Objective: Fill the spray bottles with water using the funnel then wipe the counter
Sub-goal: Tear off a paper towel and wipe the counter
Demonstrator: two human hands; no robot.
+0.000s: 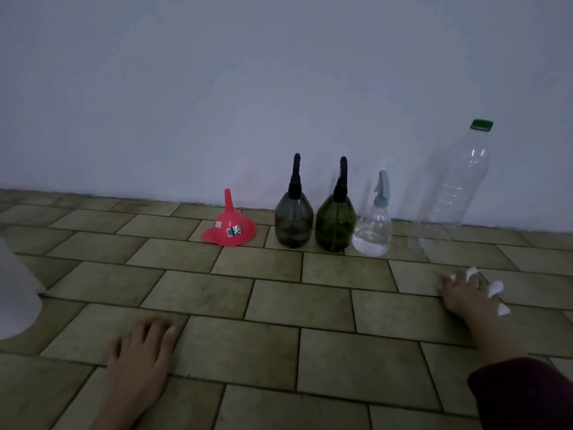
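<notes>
The picture is dim and soft, so fine detail is hard to read. A pale rounded white object [17, 290] is cut off by the left edge and cannot be identified. The small stickers on the funnel are too blurred to read.

A plain whitish wall [248, 88] fills the upper half. Below it runs the olive-green tiled surface [279, 305], its rectangular tiles laid brick-fashion with dark grout lines.

Along the foot of the wall stands a row of things. At the right end is a tall clear plastic bottle with a green cap [452, 187], upright. Just left of it stands a small clear spray bottle with a pale grey trigger head [373, 225], then a dark green spray bottle with a black nozzle [335, 221], then a smoky grey spray bottle with a black nozzle [294, 217], the three close together. Left again, slightly apart, a pink-red plastic funnel [228, 226] sits mouth-down with its spout pointing up.

The left hand [142, 355] lies palm-down on the surface, fingers spread and relaxed, holding nothing. The right hand [465, 293], reaching from a dark maroon sleeve [524, 395], presses on a crumpled white tissue [495, 288] near the clear bottle's base, with scraps of the tissue showing between and beside its curled fingers.
</notes>
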